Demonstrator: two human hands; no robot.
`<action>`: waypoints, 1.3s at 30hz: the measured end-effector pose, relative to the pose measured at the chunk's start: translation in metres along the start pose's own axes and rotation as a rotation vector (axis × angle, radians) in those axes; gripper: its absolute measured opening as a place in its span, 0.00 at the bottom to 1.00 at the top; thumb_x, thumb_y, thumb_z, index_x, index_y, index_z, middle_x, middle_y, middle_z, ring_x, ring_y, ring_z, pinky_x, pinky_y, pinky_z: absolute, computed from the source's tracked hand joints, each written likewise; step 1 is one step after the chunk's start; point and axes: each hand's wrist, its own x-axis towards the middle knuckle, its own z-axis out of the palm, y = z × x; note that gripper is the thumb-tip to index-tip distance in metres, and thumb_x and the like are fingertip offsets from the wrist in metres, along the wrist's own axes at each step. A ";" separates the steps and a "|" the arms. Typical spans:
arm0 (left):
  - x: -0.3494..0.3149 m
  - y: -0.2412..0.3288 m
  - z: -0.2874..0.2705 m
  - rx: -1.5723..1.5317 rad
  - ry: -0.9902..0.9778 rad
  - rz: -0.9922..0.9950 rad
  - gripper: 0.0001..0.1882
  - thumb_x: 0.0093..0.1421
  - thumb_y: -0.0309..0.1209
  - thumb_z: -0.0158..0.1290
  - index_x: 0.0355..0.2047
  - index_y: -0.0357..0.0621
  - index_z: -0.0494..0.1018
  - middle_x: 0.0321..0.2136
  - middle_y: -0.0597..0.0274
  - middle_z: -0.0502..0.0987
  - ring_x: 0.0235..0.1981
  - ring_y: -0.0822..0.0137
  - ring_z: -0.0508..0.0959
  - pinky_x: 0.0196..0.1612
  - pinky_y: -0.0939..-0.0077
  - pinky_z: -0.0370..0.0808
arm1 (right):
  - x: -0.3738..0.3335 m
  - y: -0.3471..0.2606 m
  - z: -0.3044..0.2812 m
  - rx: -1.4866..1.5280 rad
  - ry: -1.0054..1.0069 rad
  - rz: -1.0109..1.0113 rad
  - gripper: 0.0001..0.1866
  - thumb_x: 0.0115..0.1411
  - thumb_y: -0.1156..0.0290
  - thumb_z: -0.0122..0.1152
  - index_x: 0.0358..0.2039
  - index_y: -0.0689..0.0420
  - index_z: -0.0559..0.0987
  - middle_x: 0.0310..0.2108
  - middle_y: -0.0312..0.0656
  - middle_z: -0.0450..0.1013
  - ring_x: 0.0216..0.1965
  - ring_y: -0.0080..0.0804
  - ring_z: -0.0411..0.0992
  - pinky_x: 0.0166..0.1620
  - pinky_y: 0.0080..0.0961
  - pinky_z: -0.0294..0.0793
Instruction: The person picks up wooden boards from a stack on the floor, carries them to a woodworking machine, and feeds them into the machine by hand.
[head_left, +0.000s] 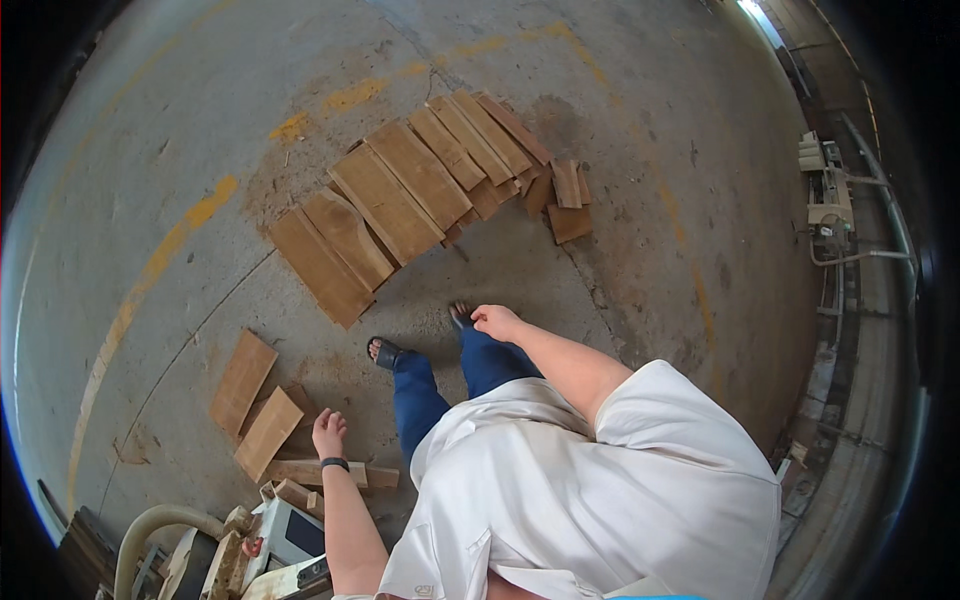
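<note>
My left hand (329,434), with a dark band on its wrist, hangs beside a small pile of short wooden boards (268,432) on the floor. Its fingers are loosely bent and apart, and nothing is in them. My right hand (496,322) hangs in front of my right leg, fingers curled together, with nothing visible in it. Ahead of my feet, a row of brown wooden boards (400,180) lies side by side in a slanting line, some overlapping. Several shorter wood pieces (570,200) lie at the row's right end. Neither hand touches any wood.
A machine (285,535) with a curved pale hose (150,525) stands at the lower left, close to my left forearm. Worn yellow lines (165,250) mark the concrete floor. Along the right side are metal rails and a pale machine part (828,190).
</note>
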 end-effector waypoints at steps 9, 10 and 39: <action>0.122 0.014 0.049 -0.042 0.023 -0.040 0.24 0.66 0.31 0.56 0.60 0.35 0.67 0.42 0.60 0.78 0.37 0.73 0.79 0.37 0.83 0.77 | 0.177 -0.059 0.032 -0.123 -0.155 -0.049 0.18 0.59 0.65 0.64 0.49 0.59 0.81 0.39 0.47 0.81 0.42 0.38 0.79 0.49 0.31 0.76; 0.136 0.009 0.058 -0.076 0.025 -0.059 0.24 0.66 0.30 0.56 0.60 0.34 0.67 0.42 0.60 0.78 0.37 0.73 0.79 0.37 0.83 0.77 | 0.200 -0.064 0.038 -0.137 -0.184 -0.057 0.18 0.59 0.65 0.64 0.49 0.59 0.81 0.39 0.47 0.81 0.42 0.38 0.79 0.49 0.31 0.76; 0.399 -0.024 0.144 0.425 0.179 -0.113 0.27 0.55 0.38 0.65 0.49 0.31 0.73 0.43 0.46 0.76 0.46 0.51 0.77 0.50 0.62 0.74 | 0.441 -0.089 0.155 0.383 -0.299 0.270 0.26 0.56 0.67 0.72 0.52 0.65 0.76 0.46 0.48 0.79 0.46 0.35 0.77 0.52 0.30 0.73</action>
